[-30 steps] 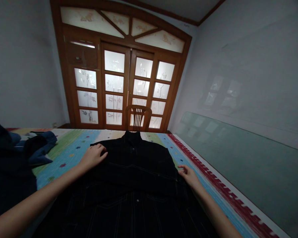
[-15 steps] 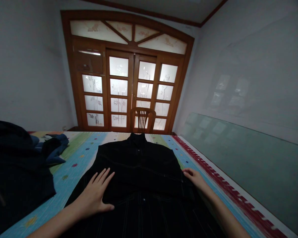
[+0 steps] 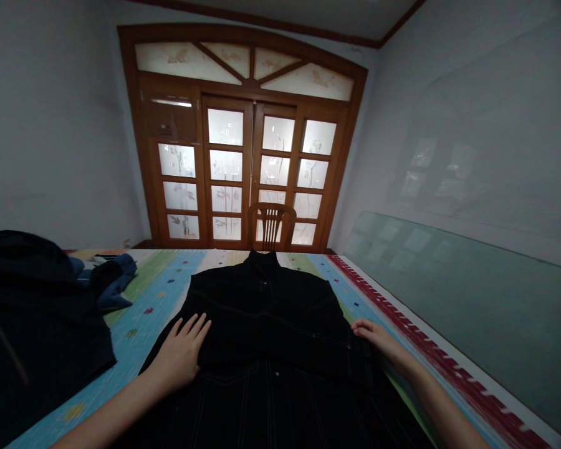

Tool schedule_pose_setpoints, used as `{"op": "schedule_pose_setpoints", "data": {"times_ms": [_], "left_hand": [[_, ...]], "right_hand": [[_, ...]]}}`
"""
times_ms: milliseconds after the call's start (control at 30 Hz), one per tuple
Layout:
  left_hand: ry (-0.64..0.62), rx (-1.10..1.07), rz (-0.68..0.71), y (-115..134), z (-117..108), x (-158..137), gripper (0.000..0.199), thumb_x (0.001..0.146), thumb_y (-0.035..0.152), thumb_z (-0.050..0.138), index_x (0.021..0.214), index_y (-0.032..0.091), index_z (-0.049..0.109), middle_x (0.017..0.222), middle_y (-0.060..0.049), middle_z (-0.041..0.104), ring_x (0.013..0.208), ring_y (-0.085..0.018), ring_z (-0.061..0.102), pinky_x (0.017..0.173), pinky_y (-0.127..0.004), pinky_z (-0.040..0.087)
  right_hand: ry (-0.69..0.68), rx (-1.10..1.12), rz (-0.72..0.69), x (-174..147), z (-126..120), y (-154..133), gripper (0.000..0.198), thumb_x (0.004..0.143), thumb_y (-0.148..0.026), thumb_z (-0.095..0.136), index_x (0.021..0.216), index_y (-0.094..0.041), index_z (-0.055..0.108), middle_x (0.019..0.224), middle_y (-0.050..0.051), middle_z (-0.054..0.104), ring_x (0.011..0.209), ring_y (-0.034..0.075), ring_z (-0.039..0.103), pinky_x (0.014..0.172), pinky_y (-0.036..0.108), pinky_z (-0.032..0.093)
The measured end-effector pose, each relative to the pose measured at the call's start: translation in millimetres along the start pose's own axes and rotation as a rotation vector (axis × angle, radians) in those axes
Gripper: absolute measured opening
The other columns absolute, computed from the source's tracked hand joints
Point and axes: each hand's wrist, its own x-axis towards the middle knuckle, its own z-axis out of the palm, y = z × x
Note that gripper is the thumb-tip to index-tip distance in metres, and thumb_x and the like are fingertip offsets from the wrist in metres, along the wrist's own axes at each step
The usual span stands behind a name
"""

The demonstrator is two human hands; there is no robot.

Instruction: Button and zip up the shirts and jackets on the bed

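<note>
A black button-up jacket [image 3: 271, 337] with pale stitching lies spread on the striped cloth, its collar toward the far edge. My left hand [image 3: 180, 352] rests flat on the left side of its front, fingers stretched forward. At the jacket's right edge, my right hand [image 3: 371, 330] has its fingers curled together on the black fabric, around the sleeve area. The lower end of the jacket runs out of view at the bottom.
Dark clothes [image 3: 42, 330] are heaped on the left, with a blue garment [image 3: 115, 284] behind them. A colourful striped cloth [image 3: 156, 299] covers the table. Beyond stands a wooden chair [image 3: 272, 218] before panelled doors [image 3: 252, 156]. A pale green glass panel [image 3: 449, 274] leans along the right wall.
My left thumb has drawn in toward the palm and no longer sticks out. My right hand has shifted slightly right at the jacket's edge. The whole view has moved a little.
</note>
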Motion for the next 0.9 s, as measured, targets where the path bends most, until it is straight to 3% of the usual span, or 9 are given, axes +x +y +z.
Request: {"op": "schedule_pose_setpoints", "data": {"times_ms": [267, 500, 800, 900], "left_hand": [[0.070, 0.000, -0.011, -4, 10, 4, 0.071, 0.054, 0.011, 0.040, 0.124, 0.013, 0.035, 0.133, -0.010, 0.025, 0.123, -0.024, 0.019, 0.098, -0.045, 0.020], [0.107, -0.124, -0.001, -8, 14, 2, 0.064, 0.063, 0.027, 0.043, 0.124, 0.014, 0.035, 0.133, -0.009, 0.027, 0.123, -0.025, 0.020, 0.099, -0.044, 0.018], [0.121, -0.112, 0.024, -4, 13, -1, 0.073, 0.061, 0.040, 0.047, 0.126, 0.010, 0.030, 0.133, -0.013, 0.023, 0.124, -0.027, 0.017, 0.099, -0.046, 0.014], [0.130, -0.127, 0.036, -3, 15, -1, 0.081, 0.062, 0.054, 0.045, 0.127, 0.008, 0.029, 0.134, -0.015, 0.021, 0.124, -0.029, 0.015, 0.099, -0.047, 0.013]], "right_hand": [[0.029, -0.074, -0.032, 6, 0, 6, 0.020, 0.055, -0.036, 0.044, 0.065, -0.019, 0.048, 0.053, -0.003, 0.043, 0.051, 0.013, 0.042, 0.049, 0.025, 0.031], [0.135, -0.204, -0.042, 13, 3, 7, 0.014, 0.052, -0.033, 0.044, 0.057, -0.020, 0.047, 0.053, -0.002, 0.045, 0.054, 0.015, 0.044, 0.053, 0.027, 0.033], [0.343, -0.514, -0.011, 12, 20, 8, 0.009, 0.066, -0.024, 0.038, 0.060, -0.021, 0.044, 0.058, 0.001, 0.051, 0.060, 0.018, 0.048, 0.056, 0.028, 0.033], [0.407, -0.616, 0.012, 4, 29, 3, 0.012, 0.072, -0.023, 0.035, 0.065, -0.021, 0.044, 0.060, 0.002, 0.051, 0.059, 0.018, 0.049, 0.054, 0.028, 0.031]]}}
